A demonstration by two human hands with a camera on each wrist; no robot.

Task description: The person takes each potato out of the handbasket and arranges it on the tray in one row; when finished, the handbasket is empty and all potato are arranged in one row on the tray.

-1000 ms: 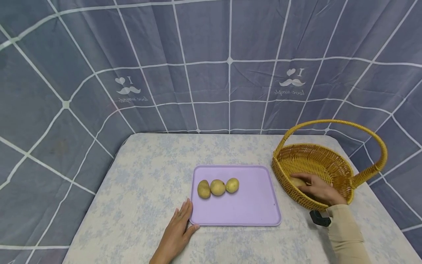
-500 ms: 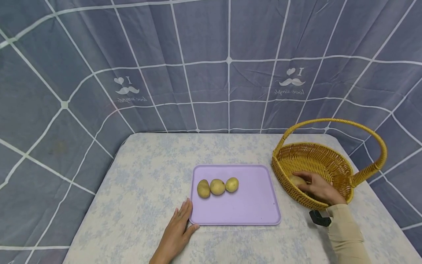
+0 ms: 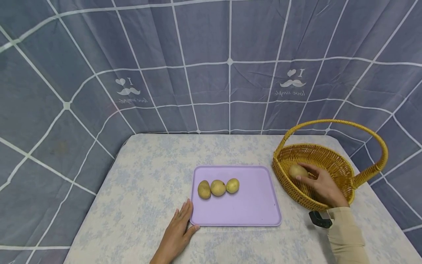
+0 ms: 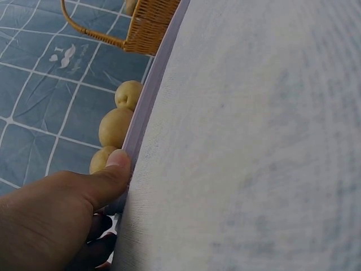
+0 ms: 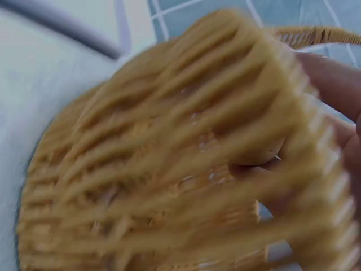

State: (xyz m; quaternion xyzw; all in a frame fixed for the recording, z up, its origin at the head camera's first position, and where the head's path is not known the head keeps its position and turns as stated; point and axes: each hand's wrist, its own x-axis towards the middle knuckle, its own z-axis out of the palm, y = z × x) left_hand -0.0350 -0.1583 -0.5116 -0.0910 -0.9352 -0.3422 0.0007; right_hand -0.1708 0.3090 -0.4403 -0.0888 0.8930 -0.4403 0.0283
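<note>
In the head view, my right hand (image 3: 324, 185) holds a potato (image 3: 298, 171) between thumb and fingers, inside the yellow wicker basket (image 3: 336, 157). The right wrist view shows the basket wall (image 5: 169, 141) up close, with part of the potato (image 5: 256, 149) and the hand (image 5: 333, 113) behind it. My left hand (image 3: 177, 231) rests with straight fingers at the near left corner of the lilac tray (image 3: 250, 205). Three potatoes sit side by side on the tray, the middle one (image 3: 218, 187) touching its neighbours. In the left wrist view, the left thumb lies against the tray edge (image 4: 141, 118).
A patterned cloth (image 3: 148, 165) covers the table. The basket's tall handle (image 3: 343, 121) arches over it at the right. Behind the table hangs a blue-grey curtain (image 3: 204, 88) with white lines. A black wrist device (image 3: 319, 219) shows beside the right sleeve.
My right hand has raised the potato slightly and shifted it toward the back of the basket. The left hand, the tray and its potatoes stay as they were.
</note>
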